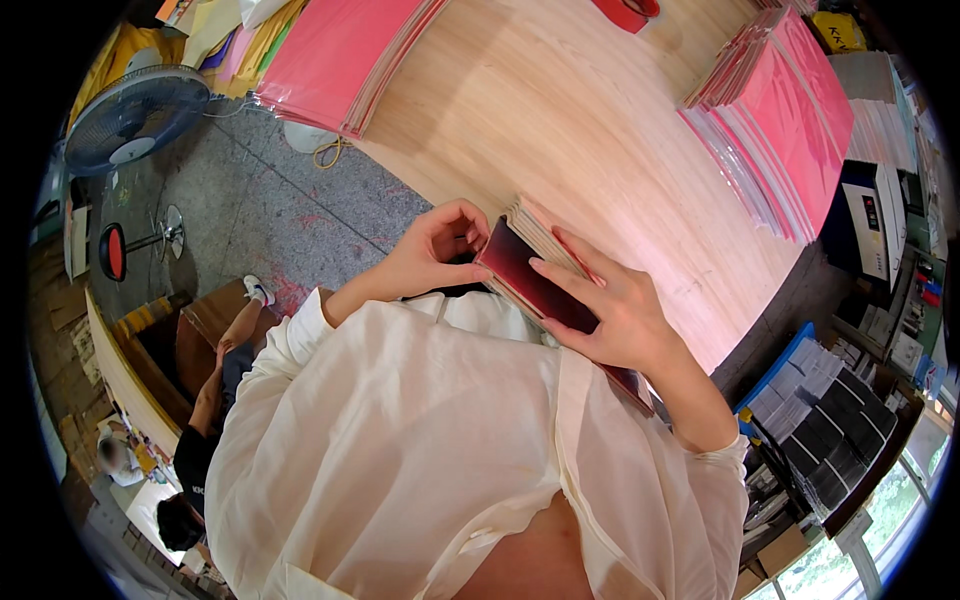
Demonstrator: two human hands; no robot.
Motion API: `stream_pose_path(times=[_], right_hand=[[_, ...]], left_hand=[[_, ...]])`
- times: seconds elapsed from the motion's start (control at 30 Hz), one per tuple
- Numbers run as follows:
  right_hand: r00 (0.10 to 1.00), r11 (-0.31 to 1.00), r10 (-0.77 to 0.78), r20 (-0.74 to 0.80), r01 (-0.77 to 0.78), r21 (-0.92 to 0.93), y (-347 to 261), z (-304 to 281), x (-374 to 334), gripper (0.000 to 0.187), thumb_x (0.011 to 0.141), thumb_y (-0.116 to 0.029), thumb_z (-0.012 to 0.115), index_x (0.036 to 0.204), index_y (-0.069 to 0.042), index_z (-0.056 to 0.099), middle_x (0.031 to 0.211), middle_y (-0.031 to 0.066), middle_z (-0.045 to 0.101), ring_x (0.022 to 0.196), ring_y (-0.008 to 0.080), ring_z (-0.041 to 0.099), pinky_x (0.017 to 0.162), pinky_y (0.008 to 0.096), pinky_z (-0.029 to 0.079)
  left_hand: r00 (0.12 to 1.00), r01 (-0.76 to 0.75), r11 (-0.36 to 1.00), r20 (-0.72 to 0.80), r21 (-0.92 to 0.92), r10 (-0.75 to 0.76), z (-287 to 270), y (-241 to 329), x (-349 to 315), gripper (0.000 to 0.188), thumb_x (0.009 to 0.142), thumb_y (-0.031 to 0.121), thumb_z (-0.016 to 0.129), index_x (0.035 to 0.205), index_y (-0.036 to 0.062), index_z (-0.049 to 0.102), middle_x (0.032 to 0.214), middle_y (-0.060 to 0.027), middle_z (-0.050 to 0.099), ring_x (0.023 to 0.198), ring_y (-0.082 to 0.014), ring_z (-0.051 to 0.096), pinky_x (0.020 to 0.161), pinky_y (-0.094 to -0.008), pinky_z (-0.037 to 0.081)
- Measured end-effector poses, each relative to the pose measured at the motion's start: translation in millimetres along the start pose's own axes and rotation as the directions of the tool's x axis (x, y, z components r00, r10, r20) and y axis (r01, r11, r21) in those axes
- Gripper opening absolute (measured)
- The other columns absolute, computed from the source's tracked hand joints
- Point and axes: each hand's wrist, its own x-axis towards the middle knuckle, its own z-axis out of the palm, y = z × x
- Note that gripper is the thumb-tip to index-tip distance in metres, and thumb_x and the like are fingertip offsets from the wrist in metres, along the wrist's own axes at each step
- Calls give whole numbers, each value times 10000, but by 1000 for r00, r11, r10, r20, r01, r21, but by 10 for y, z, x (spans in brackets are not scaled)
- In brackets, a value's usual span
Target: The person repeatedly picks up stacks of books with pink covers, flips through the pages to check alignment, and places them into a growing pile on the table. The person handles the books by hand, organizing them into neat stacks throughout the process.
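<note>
A thick stack of dark red, glossy cards or thin booklets (535, 275) with pale layered edges is tilted against the near edge of the table, close to my body. My right hand (625, 310) grips it, fingers spread over the dark face and the layered edge. At the stack's left end, my left hand (435, 245) has its fingers curled in and its thumb against the corner. Whether those curled fingers hold a single sheet is hidden. The stack's lower right end shows beneath my right wrist.
Pink sheets in clear wrap are piled at the table's far left (345, 60) and right (785, 120). A roll of red tape (628, 12) lies at the far edge of the wooden table (540, 110). A fan (135, 120) stands left; another person (205, 410) sits at lower left.
</note>
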Motion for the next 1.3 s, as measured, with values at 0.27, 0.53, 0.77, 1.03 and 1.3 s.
stream_pose_path(times=[0.27, 0.53, 0.77, 1.03, 1.3], right_hand=[[1000, 999, -18, 20, 18, -37, 19, 34, -22, 522, 710, -92, 729, 1217, -209, 680, 1373, 157, 553, 889, 250, 703, 638, 322, 576], [999, 999, -42, 2, 42, -8, 43, 11, 3, 429, 764, -143, 745, 1186, -204, 698, 1391, 166, 535, 929, 265, 700, 670, 333, 583], [1000, 1000, -27, -14, 26, -6, 45, 56, -12, 410, 786, -158, 736, 1188, -227, 695, 1351, 156, 566, 898, 261, 697, 667, 338, 584], [998, 993, -55, 32, 58, -103, 89, -66, 57, 493, 766, -84, 701, 1238, -224, 671, 1383, 184, 536, 927, 291, 702, 682, 346, 583], [980, 984, 164, 115, -171, 57, 1, 109, -101, 763, 741, -151, 747, 1434, -122, 430, 1222, 203, 632, 819, 326, 686, 672, 376, 569]], left_hand=[[1000, -17, 1000, -4, 13, 17, 4, 19, -13, 410, 771, 5, 790, 1076, 56, 521, 1022, -15, 519, 925, -102, 490, 851, -269, 406], [994, -90, 982, -53, 166, 100, -32, -39, -67, 328, 781, 23, 790, 996, 43, 542, 966, -58, 583, 899, -140, 571, 852, -295, 438], [988, -150, 935, 9, 320, 155, -77, 46, -75, 231, 791, 37, 776, 920, 43, 585, 1000, -68, 623, 947, -151, 592, 855, -296, 462], [941, -318, 832, 257, 455, 219, -9, 158, -9, 251, 772, 14, 736, 996, 25, 622, 1052, -114, 630, 1055, -256, 604, 930, -365, 461], [929, -337, 661, 123, 670, 349, 57, -30, 306, 656, 751, -28, 736, 1324, 77, 436, 1369, -145, 396, 1117, -239, 541, 939, -360, 457]])
